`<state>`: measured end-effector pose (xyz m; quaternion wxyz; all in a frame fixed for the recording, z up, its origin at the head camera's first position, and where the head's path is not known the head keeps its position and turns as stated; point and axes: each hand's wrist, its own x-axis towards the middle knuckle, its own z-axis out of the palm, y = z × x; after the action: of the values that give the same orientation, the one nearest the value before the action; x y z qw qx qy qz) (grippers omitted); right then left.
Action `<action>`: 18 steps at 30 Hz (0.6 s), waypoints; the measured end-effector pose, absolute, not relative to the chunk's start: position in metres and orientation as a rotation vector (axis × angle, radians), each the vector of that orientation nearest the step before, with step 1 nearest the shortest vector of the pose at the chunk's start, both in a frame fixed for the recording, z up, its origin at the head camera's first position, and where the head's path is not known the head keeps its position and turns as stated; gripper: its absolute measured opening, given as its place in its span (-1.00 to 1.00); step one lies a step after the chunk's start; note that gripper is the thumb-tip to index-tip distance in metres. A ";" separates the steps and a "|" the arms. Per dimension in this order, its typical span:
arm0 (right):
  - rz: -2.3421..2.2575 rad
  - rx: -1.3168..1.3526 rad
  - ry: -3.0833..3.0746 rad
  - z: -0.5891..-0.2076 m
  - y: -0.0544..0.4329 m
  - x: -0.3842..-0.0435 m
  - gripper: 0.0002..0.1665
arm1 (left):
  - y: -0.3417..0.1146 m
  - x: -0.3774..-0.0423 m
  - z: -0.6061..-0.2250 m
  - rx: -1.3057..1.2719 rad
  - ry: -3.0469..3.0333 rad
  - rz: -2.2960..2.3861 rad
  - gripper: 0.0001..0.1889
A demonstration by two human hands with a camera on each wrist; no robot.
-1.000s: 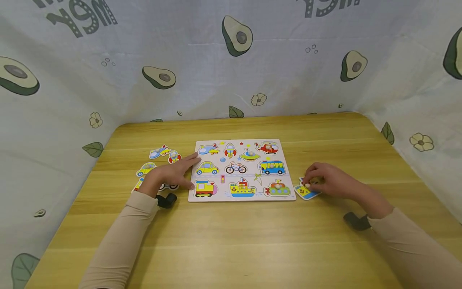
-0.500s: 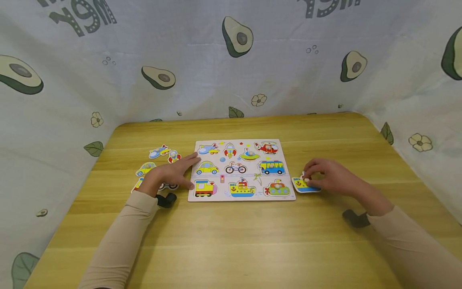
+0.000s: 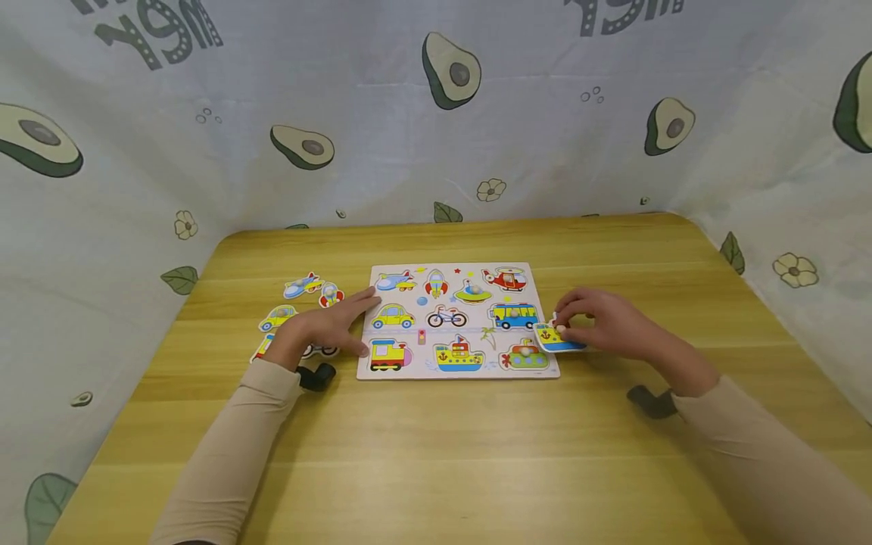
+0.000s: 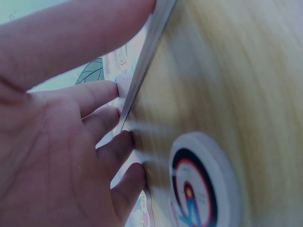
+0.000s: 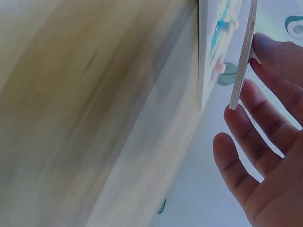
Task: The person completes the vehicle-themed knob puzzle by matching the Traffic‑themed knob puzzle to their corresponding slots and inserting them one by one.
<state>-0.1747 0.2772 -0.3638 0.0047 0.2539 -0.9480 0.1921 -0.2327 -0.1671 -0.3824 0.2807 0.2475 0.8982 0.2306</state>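
Note:
My right hand pinches the knob of a yellow and blue ship puzzle piece, which overlaps the right edge of the puzzle board. The right wrist view shows this piece's thin edge, raised clear of the tabletop, with thumb and forefinger meeting at its face. My left hand rests at the board's left edge with its fingers spread. Knobbed helicopter, flying saucer, bus and submarine pieces sit in the board. A matching ship picture shows at the bottom middle.
Left of the board lie loose plane, rocket, car and train pieces. A bicycle piece is partly hidden under my left hand. Behind the wooden table hangs an avocado-print cloth.
My right hand has lifted the ship piece off the table and carried it left to the board's right edge, turning it level. The left hand stays where it was.

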 end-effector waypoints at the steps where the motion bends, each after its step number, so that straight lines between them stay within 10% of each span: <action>1: 0.602 0.804 -2.963 -0.364 0.275 -0.175 -0.90 | -0.167 -0.233 -0.383 0.661 2.407 0.617 0.02; 18: 0.629 0.854 -3.000 -0.367 0.229 -0.187 -0.95 | -0.166 -0.232 -0.383 0.650 2.416 0.617 0.02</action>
<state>-0.1872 0.2286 -0.3667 -0.0203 0.2684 -0.9426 0.1975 -0.2317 -0.1657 -0.3832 0.2786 0.2424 0.9004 0.2300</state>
